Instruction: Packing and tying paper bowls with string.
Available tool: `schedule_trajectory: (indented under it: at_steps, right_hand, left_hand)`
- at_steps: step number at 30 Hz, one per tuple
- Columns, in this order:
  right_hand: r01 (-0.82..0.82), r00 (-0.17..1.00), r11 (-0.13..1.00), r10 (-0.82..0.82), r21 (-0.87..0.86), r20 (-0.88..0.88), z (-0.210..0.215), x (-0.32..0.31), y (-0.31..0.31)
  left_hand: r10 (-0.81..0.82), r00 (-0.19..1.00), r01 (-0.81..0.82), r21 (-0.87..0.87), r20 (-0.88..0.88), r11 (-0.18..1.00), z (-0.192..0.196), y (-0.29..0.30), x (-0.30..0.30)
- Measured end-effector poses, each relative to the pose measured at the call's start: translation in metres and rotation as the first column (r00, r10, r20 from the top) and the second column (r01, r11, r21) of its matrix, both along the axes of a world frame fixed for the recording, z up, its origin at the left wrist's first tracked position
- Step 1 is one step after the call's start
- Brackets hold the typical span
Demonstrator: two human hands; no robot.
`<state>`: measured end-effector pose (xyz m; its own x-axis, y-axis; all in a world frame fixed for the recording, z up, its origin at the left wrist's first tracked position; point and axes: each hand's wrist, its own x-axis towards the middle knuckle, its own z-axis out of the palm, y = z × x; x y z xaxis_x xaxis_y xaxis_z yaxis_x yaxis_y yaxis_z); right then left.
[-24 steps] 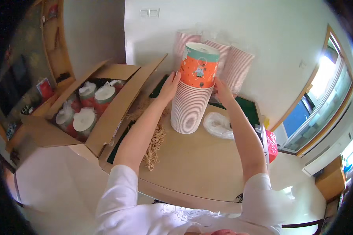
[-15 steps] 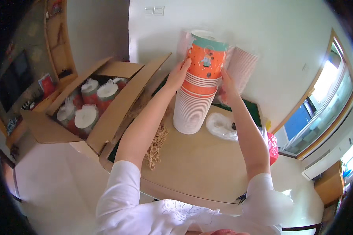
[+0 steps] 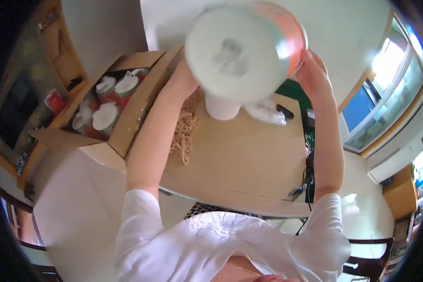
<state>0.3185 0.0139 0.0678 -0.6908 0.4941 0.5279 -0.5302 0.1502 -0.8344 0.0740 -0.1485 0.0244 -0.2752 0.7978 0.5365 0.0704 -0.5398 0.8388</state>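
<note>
A hand can pass low over the near middle of the table (image 3: 239, 162). On the left, tan string (image 3: 186, 136) and a big brown box (image 3: 138, 110) block the way. Far off, a white stack (image 3: 222, 111) and a clear bag (image 3: 263, 113) stop it. Higher up, a big tub (image 3: 221, 63) fills the space between the left hand (image 3: 187, 77) and right hand (image 3: 312, 70). Black cords (image 3: 298, 191) lie near right.

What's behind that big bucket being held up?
Below the bucket, the foot of a white cup stack and part of a clear plastic bag show. The bucket covers the stack's upper part and some of the wall, so anything else directly behind it can't be seen.
</note>
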Motion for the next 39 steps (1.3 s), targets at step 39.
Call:
schedule_trajectory:
  at_steps: [39]
  right_hand:
    - [0.365, 0.499, 0.537, -0.802, 0.761, 0.327, -0.116, 0.115, -0.077]
  left_hand:
    - [0.171, 0.975, -0.143, -0.186, 0.141, 0.972, -0.231, -0.079, 0.110]
